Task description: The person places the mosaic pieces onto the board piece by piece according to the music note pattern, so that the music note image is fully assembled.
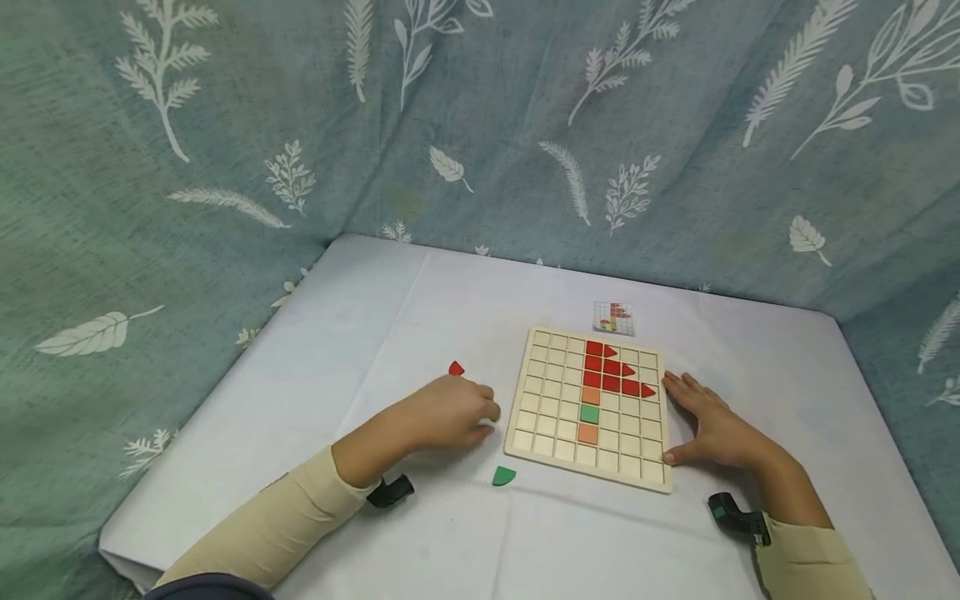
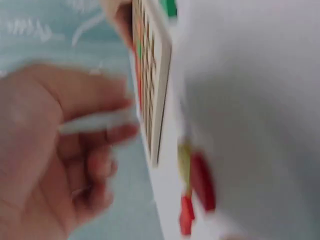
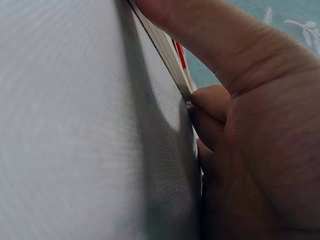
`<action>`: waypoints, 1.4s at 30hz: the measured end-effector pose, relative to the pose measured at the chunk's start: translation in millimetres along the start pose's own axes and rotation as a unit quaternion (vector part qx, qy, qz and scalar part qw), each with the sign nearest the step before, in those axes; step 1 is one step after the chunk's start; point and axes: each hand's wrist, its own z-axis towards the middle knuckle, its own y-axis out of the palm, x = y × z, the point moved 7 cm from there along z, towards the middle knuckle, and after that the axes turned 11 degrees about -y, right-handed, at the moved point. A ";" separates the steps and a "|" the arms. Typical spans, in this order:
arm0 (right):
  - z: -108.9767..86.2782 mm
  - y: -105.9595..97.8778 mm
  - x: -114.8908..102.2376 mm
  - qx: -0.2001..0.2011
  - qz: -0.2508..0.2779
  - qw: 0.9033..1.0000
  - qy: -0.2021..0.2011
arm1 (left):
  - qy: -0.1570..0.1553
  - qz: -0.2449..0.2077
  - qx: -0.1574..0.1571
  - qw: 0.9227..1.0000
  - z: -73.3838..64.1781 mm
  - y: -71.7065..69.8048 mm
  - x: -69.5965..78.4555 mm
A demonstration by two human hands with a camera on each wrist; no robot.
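My left hand (image 1: 453, 412) is over the table just left of a pale wooden grid board (image 1: 551, 392). Its fingers are loosely bent, and I see nothing between thumb and forefinger; the left wrist view is blurred. A red piece (image 1: 457, 368) lies beyond that hand, a green quarter-round piece (image 1: 504, 476) nearer me. In the left wrist view, a yellow-green piece (image 2: 184, 165) lies beside dark red and orange-red ones. Red, orange and green tiles (image 1: 589, 413) form a flag-like figure on the board. My right hand (image 1: 716, 429), thumb and fingers spread, touches the board's right edge.
A small pattern card (image 1: 613, 318) with a coloured grid figure lies behind the board. White cloth (image 1: 420, 533) covers the table. A green leaf-patterned curtain (image 1: 480, 125) hangs behind and to the sides.
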 end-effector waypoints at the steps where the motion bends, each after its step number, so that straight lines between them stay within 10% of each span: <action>1: 0.2 0.5 -0.6 -0.001 -0.001 1.000 -0.002 | -0.040 0.024 0.004 0.999 1.9 -0.6 -11.7; 6: 0.7 0.0 -2.7 0.001 -0.001 1.000 -0.008 | -0.184 0.086 -0.031 0.979 3.4 5.5 -51.9; 17: 1.2 -0.3 1.0 0.005 -0.004 1.000 -0.008 | -0.219 0.065 -0.013 0.973 7.6 11.1 -68.2; 27: 0.4 -0.8 1.2 0.005 0.002 1.000 -0.010 | -0.170 0.030 -0.003 0.985 18.2 7.1 -53.5; 42: 0.1 -0.6 1.3 0.003 0.007 1.000 -0.011 | -0.019 0.009 0.029 0.999 41.2 4.6 20.9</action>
